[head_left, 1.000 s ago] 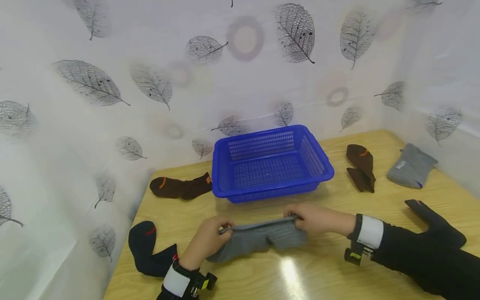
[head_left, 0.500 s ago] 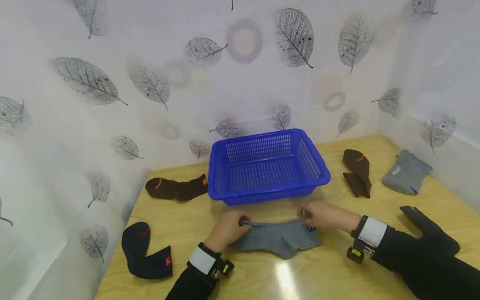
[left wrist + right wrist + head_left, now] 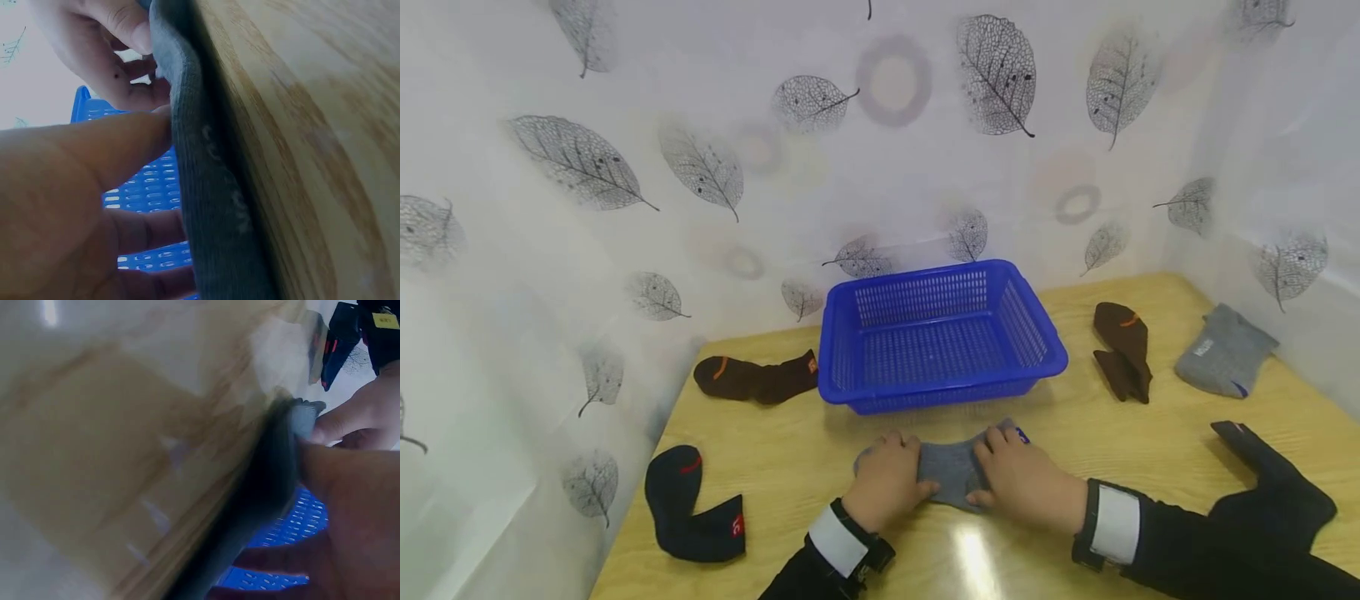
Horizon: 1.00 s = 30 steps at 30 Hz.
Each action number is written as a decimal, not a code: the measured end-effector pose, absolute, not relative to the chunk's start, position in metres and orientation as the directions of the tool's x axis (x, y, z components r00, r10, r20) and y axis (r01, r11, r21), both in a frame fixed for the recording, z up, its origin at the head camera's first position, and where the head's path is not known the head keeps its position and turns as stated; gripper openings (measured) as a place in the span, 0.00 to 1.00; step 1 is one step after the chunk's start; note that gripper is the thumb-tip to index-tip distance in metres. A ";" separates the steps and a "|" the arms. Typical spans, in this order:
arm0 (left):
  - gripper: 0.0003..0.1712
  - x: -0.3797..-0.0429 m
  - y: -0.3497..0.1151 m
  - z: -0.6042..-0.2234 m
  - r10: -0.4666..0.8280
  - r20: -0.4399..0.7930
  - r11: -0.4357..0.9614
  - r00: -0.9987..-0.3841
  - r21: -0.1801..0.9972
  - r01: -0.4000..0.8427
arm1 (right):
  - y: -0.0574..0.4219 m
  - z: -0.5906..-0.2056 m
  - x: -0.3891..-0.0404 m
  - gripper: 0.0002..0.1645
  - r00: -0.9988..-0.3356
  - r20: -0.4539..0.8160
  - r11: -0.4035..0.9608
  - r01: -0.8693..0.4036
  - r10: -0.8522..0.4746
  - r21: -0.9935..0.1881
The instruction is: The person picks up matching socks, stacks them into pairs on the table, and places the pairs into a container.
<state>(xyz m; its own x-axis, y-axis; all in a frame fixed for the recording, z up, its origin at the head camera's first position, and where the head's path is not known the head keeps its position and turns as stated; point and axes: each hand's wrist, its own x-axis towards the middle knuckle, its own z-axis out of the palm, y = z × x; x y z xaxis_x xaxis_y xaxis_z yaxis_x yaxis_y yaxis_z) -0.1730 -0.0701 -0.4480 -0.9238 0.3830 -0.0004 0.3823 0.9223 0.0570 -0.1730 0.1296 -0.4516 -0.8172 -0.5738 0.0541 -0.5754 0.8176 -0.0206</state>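
Note:
A grey sock (image 3: 953, 468) lies stretched sideways on the table in front of the blue basket. My left hand (image 3: 886, 482) rests on its left part, fingers spread and pointing away, thumb towards the middle. On the right part lies my right hand (image 3: 1026, 479), palm down, near the small blue label at the sock's end. In the left wrist view the thumb and extended fingers touch the ribbed grey sock (image 3: 200, 169). The right wrist view is blurred, with the dark edge of the sock (image 3: 265, 469) beneath the fingers. Both hands hide parts of the sock.
Behind the hands stands a blue plastic basket (image 3: 940, 392). Brown socks (image 3: 756, 379) lie left of it and another brown sock (image 3: 1123, 350) lies right. A second grey sock (image 3: 1225, 350) is at far right. Black socks (image 3: 688, 517) lie at left and one black sock (image 3: 1273, 487) at right.
The grey sock has gone from being held up by its edge to lying on the table. Both hands have let go of its edge, moved closer together and flattened onto it.

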 end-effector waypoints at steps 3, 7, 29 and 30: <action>0.41 -0.175 -0.067 -0.455 0.382 0.000 0.922 -0.924 0.065 0.381 | 0.134 -0.456 -0.174 0.43 -0.798 0.036 0.799 -0.602 -0.602 0.008; 0.42 -0.177 -0.067 -0.459 0.367 0.005 0.927 -0.930 0.085 0.367 | 0.140 -0.460 -0.178 0.47 -0.784 -0.007 0.784 -0.621 -0.621 0.021; 0.41 -0.180 -0.074 -0.453 0.351 -0.042 0.923 -0.935 0.184 0.338 | 0.239 -0.430 -0.215 0.32 -0.816 0.075 0.755 -0.561 -0.573 -0.340; 0.39 -0.181 -0.077 -0.451 0.358 -0.039 0.916 -0.933 0.205 0.343 | 0.254 -0.425 -0.223 0.30 -0.849 0.084 0.788 -0.517 -0.521 -0.336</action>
